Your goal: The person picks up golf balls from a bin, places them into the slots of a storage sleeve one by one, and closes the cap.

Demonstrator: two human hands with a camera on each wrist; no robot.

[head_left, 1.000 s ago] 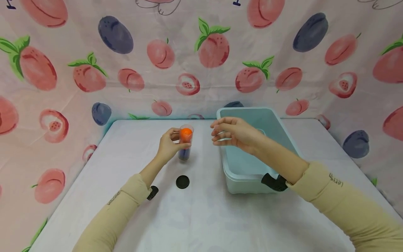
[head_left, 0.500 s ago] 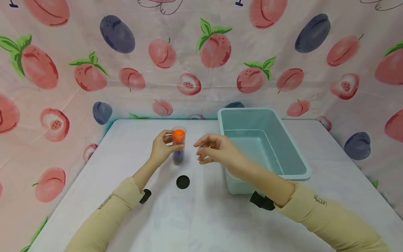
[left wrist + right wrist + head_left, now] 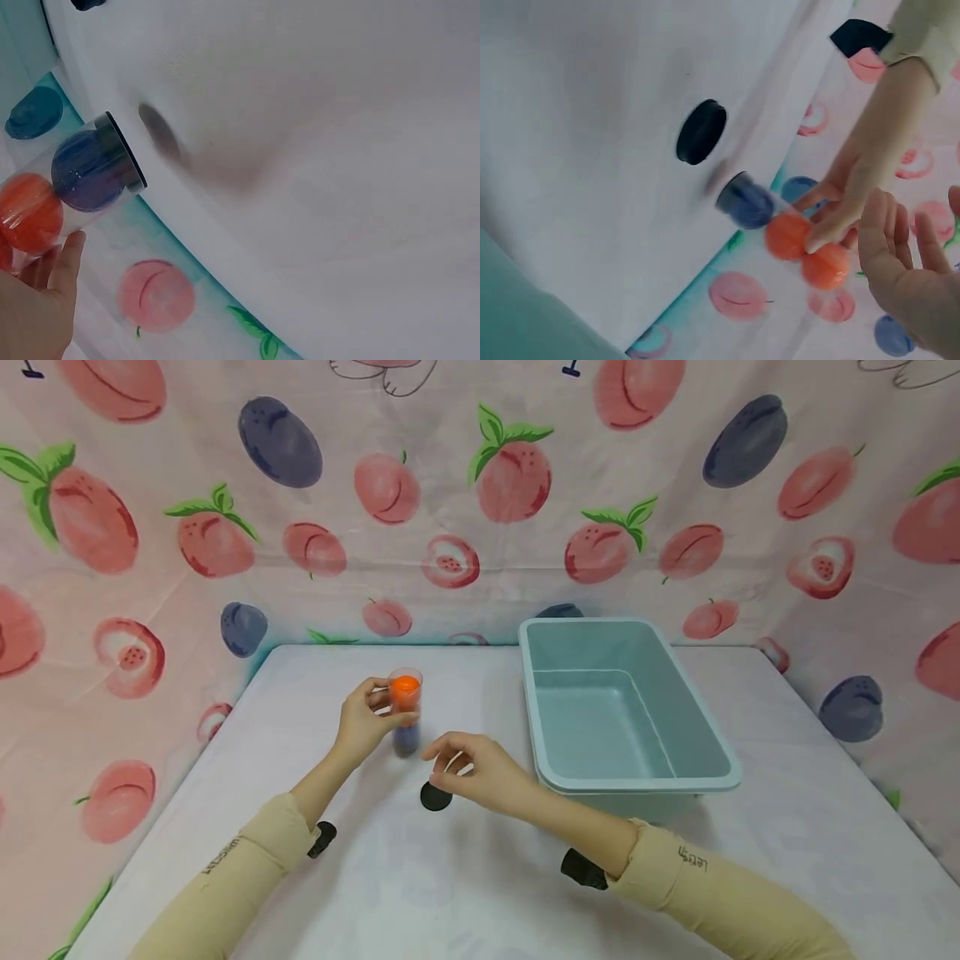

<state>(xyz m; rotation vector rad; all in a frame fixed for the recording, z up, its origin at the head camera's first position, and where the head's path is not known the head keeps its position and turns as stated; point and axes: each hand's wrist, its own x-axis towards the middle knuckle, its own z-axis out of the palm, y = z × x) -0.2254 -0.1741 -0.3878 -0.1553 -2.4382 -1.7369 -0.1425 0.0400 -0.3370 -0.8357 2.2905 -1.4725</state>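
Observation:
My left hand grips a clear plastic tube upright, thumb on the near side and fingers behind. In the right wrist view a dark blue ball lies at the tube's black-capped end, with two orange balls stacked on it. The left wrist view shows the tube's black base raised over the table. My right hand, fingers loosely bent and holding nothing, is just over a round black lid on the table. The lid shows its raised rim in the right wrist view.
A pale blue-green plastic tub stands on the right side of the white-covered table. Behind the table hangs a fruit-printed cloth. A black strap piece sits below each wrist.
My right hand has moved left and toward me, from over the tub to the black lid. My left hand has shifted left and slightly nearer with the tube. The lid stays put.

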